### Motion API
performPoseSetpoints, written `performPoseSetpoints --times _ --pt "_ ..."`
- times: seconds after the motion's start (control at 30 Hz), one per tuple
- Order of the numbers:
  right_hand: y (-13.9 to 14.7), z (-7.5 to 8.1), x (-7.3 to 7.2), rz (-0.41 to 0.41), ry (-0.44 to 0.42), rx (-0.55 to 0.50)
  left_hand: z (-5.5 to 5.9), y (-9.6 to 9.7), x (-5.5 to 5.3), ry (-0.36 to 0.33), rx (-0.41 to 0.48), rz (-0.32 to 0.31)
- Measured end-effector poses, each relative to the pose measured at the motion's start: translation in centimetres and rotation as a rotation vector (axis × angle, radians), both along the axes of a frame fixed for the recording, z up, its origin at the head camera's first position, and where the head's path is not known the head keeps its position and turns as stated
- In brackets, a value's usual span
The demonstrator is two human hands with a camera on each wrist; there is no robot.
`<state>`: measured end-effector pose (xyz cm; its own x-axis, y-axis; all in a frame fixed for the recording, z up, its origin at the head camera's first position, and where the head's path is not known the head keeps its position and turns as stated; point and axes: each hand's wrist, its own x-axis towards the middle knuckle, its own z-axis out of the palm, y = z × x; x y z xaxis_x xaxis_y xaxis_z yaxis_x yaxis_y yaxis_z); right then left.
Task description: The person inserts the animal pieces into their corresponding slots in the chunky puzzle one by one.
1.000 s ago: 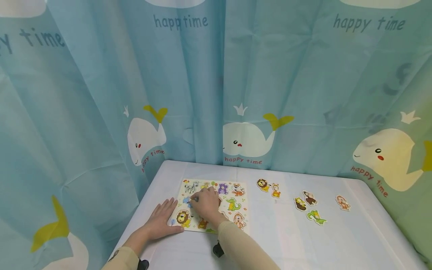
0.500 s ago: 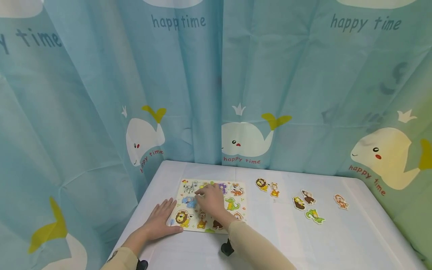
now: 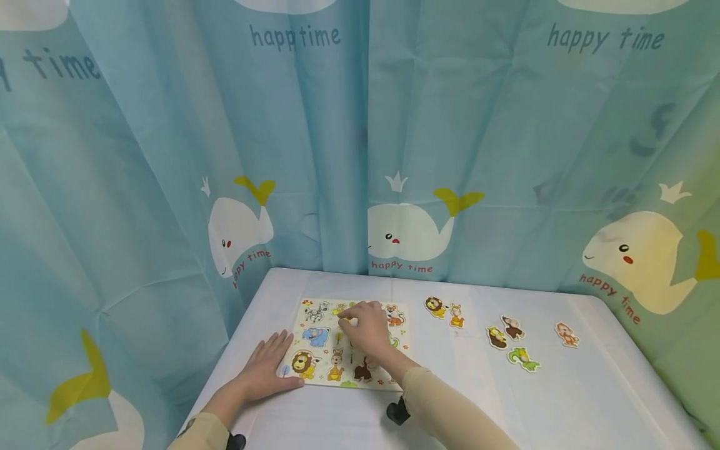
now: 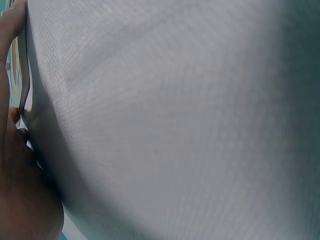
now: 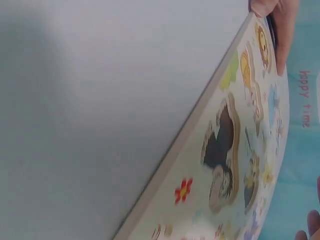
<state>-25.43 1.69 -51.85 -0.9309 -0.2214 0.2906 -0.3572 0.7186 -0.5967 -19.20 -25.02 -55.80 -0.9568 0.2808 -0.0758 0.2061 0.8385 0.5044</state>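
Note:
A wooden animal puzzle board (image 3: 295,359) lies on the table's left half, with an elephant piece (image 3: 316,337) at its left middle. My left hand (image 3: 264,369) lies beside the board with fingers spread straight and the thumb at its near left corner. My right hand (image 3: 365,328) is over the board's middle, its fingers loosely bent with nothing visible between them, hiding several pictures below. In the right wrist view, the fingertips of my right hand (image 5: 313,225) show at the right edge, and a gorilla-shaped recess (image 5: 220,140) is visible in the board.
Several loose animal pieces lie right of the board: a lion (image 3: 435,306), a kangaroo (image 3: 457,315), a brown-and-yellow piece (image 3: 497,337), a gorilla (image 3: 512,327), a crocodile (image 3: 524,359) and a monkey (image 3: 567,334). A whale-printed curtain (image 3: 315,156) hangs behind the table (image 3: 467,400).
My right hand has moved right from the elephant's spot to the board's middle, uncovering the elephant. The dark item seen at its fingertips earlier no longer shows there. The left hand stays put.

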Motion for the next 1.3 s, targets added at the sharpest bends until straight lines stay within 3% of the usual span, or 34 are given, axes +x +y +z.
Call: performPoseSetpoints --times 0.17,0.43,1.03,1.3 --pt "1.4 0.5 0.0 -0.009 -0.006 -0.01 -0.1 0.0 0.1 -0.003 0.011 0.008" --pt "3.1 1.0 0.0 -0.041 0.001 -0.026 0.8 0.2 0.1 -0.046 -0.017 0.006" --pt "7.0 0.5 -0.2 -0.098 -0.06 -0.071 0.6 0.2 0.0 -0.04 -0.045 0.006" --pt "8.7 0.4 -0.3 -0.124 -0.013 -0.05 0.6 0.2 0.0 -0.051 -0.049 0.018"
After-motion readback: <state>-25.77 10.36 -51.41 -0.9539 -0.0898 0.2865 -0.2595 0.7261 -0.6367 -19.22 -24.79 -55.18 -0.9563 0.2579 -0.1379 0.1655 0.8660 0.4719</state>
